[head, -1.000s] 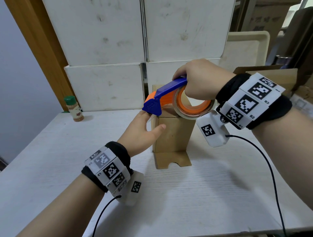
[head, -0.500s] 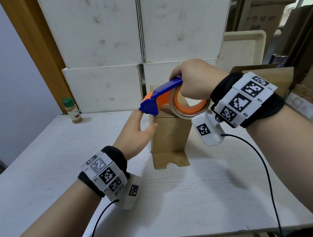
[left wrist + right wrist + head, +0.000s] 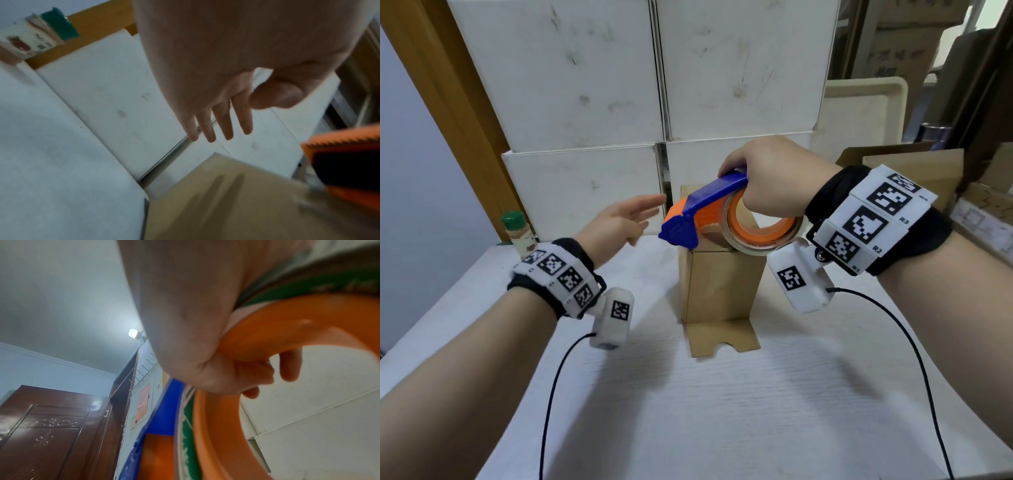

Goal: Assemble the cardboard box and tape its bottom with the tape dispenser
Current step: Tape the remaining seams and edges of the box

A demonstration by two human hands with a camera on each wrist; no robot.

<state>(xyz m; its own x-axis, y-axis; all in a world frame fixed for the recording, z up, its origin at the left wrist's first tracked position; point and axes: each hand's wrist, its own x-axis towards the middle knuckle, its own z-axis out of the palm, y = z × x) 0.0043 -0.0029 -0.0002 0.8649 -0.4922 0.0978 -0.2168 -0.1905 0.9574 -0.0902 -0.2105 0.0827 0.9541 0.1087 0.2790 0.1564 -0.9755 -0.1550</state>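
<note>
Box assembled, upright on table, bottom end up. Taping under way or just starting; strip not visible. Right hand fingers curled round dispenser, its nose over box top. Left hand fingers straight, spread, holding nothing, beside box.

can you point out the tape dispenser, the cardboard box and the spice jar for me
tape dispenser (image 3: 717, 192), head view, on its blue top bar.
cardboard box (image 3: 722, 287), head view, on its front face.
spice jar (image 3: 514, 220), head view, on its green cap.
</note>
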